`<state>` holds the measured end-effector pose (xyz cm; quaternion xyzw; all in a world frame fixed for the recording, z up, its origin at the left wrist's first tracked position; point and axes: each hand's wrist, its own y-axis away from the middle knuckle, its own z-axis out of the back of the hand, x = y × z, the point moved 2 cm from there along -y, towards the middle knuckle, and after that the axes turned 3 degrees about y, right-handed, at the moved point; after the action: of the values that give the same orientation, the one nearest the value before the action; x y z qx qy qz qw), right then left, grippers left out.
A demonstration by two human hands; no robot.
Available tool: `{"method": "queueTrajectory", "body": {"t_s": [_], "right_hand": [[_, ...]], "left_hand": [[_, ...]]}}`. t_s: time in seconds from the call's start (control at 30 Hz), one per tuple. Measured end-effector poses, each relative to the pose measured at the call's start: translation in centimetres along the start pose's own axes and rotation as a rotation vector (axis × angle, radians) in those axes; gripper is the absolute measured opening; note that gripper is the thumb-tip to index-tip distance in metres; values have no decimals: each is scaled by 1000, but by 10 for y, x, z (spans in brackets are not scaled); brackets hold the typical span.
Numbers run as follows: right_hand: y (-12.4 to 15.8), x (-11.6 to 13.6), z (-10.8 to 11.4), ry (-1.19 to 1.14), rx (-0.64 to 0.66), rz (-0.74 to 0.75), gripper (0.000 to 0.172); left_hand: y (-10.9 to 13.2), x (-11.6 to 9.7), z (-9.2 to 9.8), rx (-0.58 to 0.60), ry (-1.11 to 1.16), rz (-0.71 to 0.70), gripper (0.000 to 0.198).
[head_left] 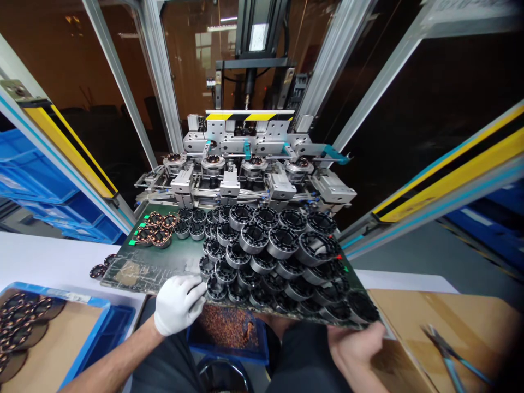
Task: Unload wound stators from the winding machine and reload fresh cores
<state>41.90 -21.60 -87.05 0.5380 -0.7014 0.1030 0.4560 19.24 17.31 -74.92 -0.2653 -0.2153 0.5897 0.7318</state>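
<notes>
Left hand (178, 303), in a white glove, resting on the near edge of the green mat (164, 262), fingers bent and pressing against the closest black stator cores (216, 284); grip loosely together on the edge of that pile, clamped on no single piece as far as can be told. Cores lying at about two o'clock from the gloved hand, packed in a dense heap running toward one o'clock, long axis of the heap slanting from the near right corner up to the far left. Copper-wound stators (158, 229) set apart at eleven o'clock, near the far left corner of the mat. Right hand (360, 344), bare, under the near right corner of the mat at five o'clock, fingers curled against its edge; whether gripping cannot be told. Left hand clearly nearer the cores. Beyond, at twelve o'clock, a fixture (249, 169) holding four stators. Blue tray (102, 327) at eight o'clock, pliers (450, 355) on the cardboard (429, 316) at four o'clock.
</notes>
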Motion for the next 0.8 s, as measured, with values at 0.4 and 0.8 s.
{"method": "queueTrajectory", "body": {"t_s": [0.4,0.8], "right_hand": [[2,1,-1,-8,-17,15,43],[-3,0,1,6,10,55,41]], "left_hand": [[-3,-1,2,-11,6,-5,25],[-4,-1,2,-15,8,-8,24]]}}
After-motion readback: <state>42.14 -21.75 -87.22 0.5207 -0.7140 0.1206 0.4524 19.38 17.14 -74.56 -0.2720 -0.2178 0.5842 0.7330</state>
